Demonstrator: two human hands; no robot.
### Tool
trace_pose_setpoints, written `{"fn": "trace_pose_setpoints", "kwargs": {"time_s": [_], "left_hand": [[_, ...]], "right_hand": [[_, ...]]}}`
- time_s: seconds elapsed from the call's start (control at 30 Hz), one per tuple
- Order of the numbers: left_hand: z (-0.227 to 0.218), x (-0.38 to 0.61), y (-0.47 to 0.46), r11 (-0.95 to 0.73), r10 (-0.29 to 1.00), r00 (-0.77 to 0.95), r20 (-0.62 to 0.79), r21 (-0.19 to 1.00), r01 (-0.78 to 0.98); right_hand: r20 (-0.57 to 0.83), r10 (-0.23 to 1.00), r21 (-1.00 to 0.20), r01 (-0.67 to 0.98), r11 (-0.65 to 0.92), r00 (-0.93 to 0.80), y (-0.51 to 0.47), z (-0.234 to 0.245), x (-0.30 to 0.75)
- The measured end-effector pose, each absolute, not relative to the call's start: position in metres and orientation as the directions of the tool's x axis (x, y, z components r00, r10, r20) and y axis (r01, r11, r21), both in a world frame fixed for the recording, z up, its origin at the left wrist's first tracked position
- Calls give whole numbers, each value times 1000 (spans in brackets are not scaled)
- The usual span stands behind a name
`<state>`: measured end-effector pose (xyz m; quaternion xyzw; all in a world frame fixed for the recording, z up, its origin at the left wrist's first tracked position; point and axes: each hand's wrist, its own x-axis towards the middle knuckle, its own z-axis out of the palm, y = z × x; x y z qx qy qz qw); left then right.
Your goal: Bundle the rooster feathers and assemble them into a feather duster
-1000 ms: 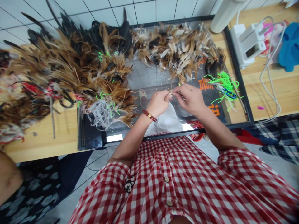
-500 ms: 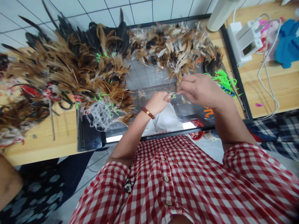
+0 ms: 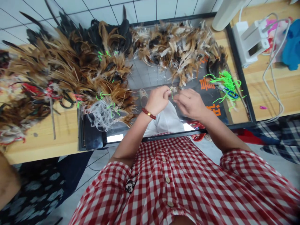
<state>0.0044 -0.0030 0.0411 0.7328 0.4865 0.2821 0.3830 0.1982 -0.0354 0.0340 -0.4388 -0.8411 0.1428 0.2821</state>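
Observation:
My left hand [image 3: 157, 99], wearing a dark red bead bracelet, pinches a small pale feather bundle [image 3: 172, 89] whose feathers are mostly hidden behind the fingers. A short bright green string [image 3: 172, 95] hangs at the bundle. My right hand [image 3: 188, 102] is closed in a pinch close beside it, at the string; the fingertips partly hide the hold. Both hands are over a dark, glossy, framed panel [image 3: 145, 76]. Beyond them lies a pile of loose brown and white feathers [image 3: 171, 43]. More green strings [image 3: 227, 82] lie to the right with a small blue-handled tool [image 3: 231, 92].
Long brown and black feathers [image 3: 70, 59] cover the left side. A tangle of clear bands [image 3: 100, 115] lies by a black phone-like slab [image 3: 93, 137]. At right stand a white power strip [image 3: 245, 47] with cables and a pale cylinder [image 3: 225, 15]. Another person's arm [image 3: 8, 181] shows at lower left.
My right hand has come down and turned, its forearm lower, uncovering more green strings and orange lettering. My left hand stays nearly in place. The view has shifted slightly.

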Motion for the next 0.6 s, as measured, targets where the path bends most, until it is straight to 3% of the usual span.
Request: {"fn": "trace_pose_setpoints", "kwargs": {"time_s": [0.07, 0.13, 0.2, 0.27, 0.37, 0.47, 0.6], "left_hand": [[43, 5, -4, -332, 867, 493, 68, 817, 471], [47, 4, -4, -402, 795, 594, 120, 839, 368], [49, 2, -4, -403, 783, 595, 180, 875, 267], [45, 0, -2, -364, 840, 502, 204, 899, 244], [35, 1, 0, -310, 916, 363, 173, 879, 362], [29, 4, -4, -357, 912, 376, 163, 767, 533], [29, 7, -14, -426, 880, 447, 161, 686, 590]], "right_hand": [[350, 814, -500, 643, 580, -463, -28, 44, 200], [355, 835, -593, 589, 548, -420, -16, 49, 204], [367, 868, -696, 521, 495, -334, -8, 48, 206], [386, 874, -721, 494, 486, -296, -10, 43, 202], [424, 831, -578, 599, 555, -360, -24, 34, 190], [420, 809, -424, 699, 576, -412, -31, 37, 183], [390, 806, -445, 676, 588, -444, -21, 56, 188]]}}
